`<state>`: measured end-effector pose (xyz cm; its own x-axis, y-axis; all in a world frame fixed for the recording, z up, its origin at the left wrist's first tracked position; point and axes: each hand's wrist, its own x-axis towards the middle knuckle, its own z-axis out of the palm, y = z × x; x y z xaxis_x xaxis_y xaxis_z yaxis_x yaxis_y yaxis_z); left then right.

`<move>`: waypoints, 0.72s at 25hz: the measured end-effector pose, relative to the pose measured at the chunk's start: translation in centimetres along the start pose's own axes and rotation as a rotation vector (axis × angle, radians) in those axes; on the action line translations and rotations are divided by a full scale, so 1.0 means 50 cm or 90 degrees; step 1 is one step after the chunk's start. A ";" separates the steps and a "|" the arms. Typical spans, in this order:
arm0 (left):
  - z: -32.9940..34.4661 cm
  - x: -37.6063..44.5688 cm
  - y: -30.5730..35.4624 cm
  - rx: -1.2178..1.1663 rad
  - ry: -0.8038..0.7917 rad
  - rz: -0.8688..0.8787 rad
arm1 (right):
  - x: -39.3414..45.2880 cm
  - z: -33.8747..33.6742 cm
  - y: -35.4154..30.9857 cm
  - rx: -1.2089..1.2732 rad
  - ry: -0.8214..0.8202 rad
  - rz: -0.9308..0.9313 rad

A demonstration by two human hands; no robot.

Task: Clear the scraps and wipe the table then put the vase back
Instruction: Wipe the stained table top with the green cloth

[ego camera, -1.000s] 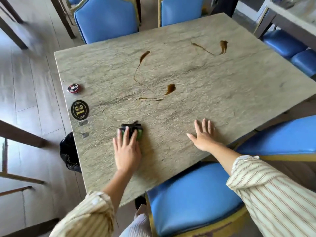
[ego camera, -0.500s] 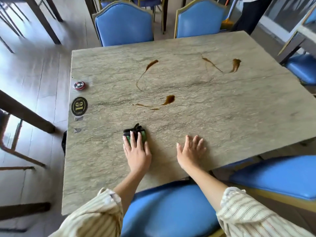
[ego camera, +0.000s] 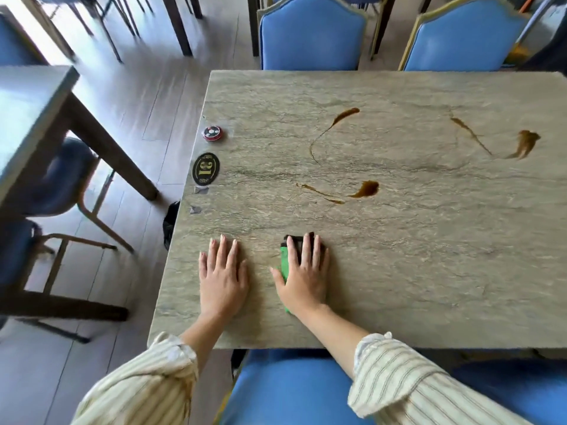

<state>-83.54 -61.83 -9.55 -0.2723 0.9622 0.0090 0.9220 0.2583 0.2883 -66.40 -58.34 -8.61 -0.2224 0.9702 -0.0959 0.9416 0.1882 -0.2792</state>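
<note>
Now both hands lie flat on the beige, grey-veined stone counter [ego camera: 399, 271], near its front edge. The left hand [ego camera: 222, 277] rests palm down on bare stone, its fingers [ego camera: 221, 250] straight and slightly spread, holding nothing. The right hand [ego camera: 303, 277], just beside it, presses down on a green and black cleaning sponge [ego camera: 285, 262]; its fingers [ego camera: 306, 246] are straight and close together on top of the sponge, not curled round it. The sponge's green side shows along the thumb edge of the hand and its black part pokes out ahead of the fingertips.

Further back on the counter, well apart from the hands, are brown sauce smears: one blob with a thin trail [ego camera: 366, 189] near the middle, a long curved streak [ego camera: 345, 113] behind it, and two more marks [ego camera: 526, 142] toward the right. Along the left edge sit a small round red and black call button [ego camera: 212, 132], a black oval number plaque with gold lettering [ego camera: 206, 169], and two small grey scraps [ego camera: 201, 189].

Blue padded chairs with gold trim [ego camera: 311, 38] stand at the far side of the counter, and a blue chair seat [ego camera: 291, 391] is below the front edge. Striped cream sleeves [ego camera: 399, 372] cover both forearms. A black bag-like thing [ego camera: 170, 222] shows on the wooden floor [ego camera: 138, 87] beside the left edge, partly hidden. No vase is in view.
</note>
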 end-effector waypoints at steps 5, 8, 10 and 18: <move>0.001 0.004 -0.004 0.020 0.000 -0.006 | 0.110 -0.020 0.070 0.030 -0.062 -0.405; -0.002 0.003 -0.003 0.014 -0.004 -0.012 | 0.219 -0.016 0.046 0.042 -0.018 -0.309; -0.004 0.005 -0.003 0.016 -0.005 -0.014 | 0.264 0.001 -0.009 0.067 0.032 -0.187; -0.009 0.011 -0.011 0.018 0.006 -0.011 | 0.350 -0.007 0.001 0.081 0.014 -0.360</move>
<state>-84.32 -61.49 -9.29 -0.2908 0.9567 0.0137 0.9245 0.2772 0.2617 -70.14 -41.32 -9.95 -0.6750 0.7277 0.1216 0.6399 0.6595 -0.3945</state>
